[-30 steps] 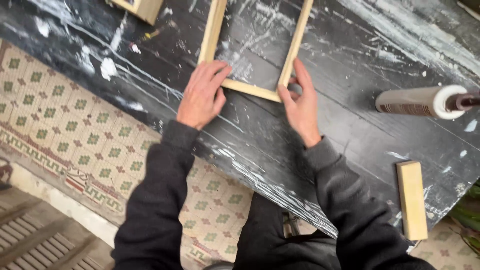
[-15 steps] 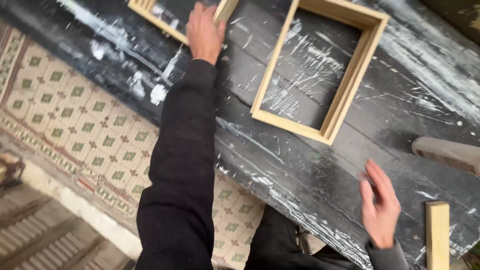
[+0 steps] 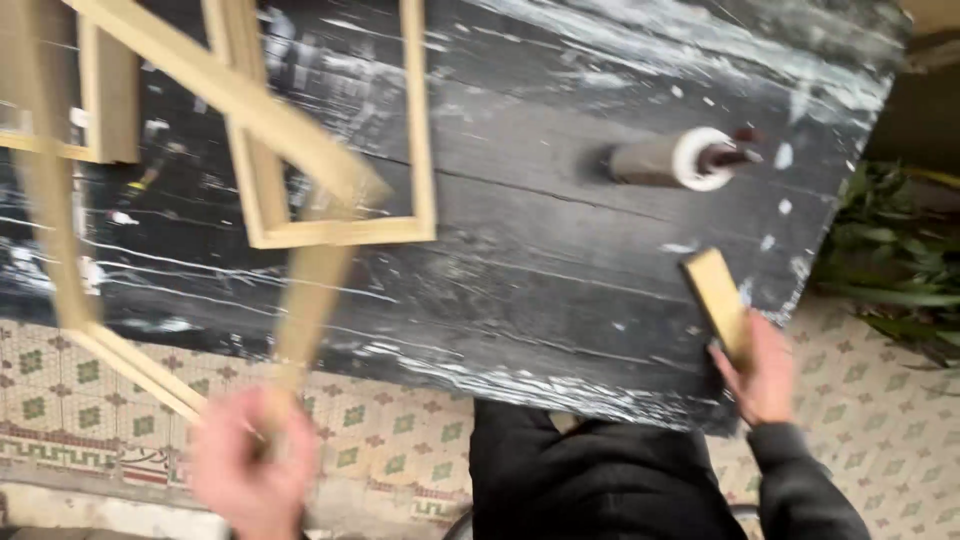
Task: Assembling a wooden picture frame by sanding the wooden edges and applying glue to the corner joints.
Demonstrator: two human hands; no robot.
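Observation:
My left hand (image 3: 252, 462) is blurred at the lower left and grips the near corner of a pale wooden frame (image 3: 225, 95) that it holds up off the table, tilted across the left of the view. A second wooden frame (image 3: 345, 232) lies flat on the black paint-streaked table (image 3: 540, 250). My right hand (image 3: 762, 372) is at the table's near right edge, closed on the end of a small flat wooden block (image 3: 716, 292) that rests on the table.
A paint roller (image 3: 672, 160) with a white end lies on the table at the right. Another wooden frame (image 3: 100, 100) sits at the far left. Patterned tile floor (image 3: 400, 460) lies below. Green plant leaves (image 3: 895, 260) stand beyond the table's right edge.
My left hand has come back from the far left with a frame lifted off the table. My right hand has moved onto the wooden block. The view has swung to the right.

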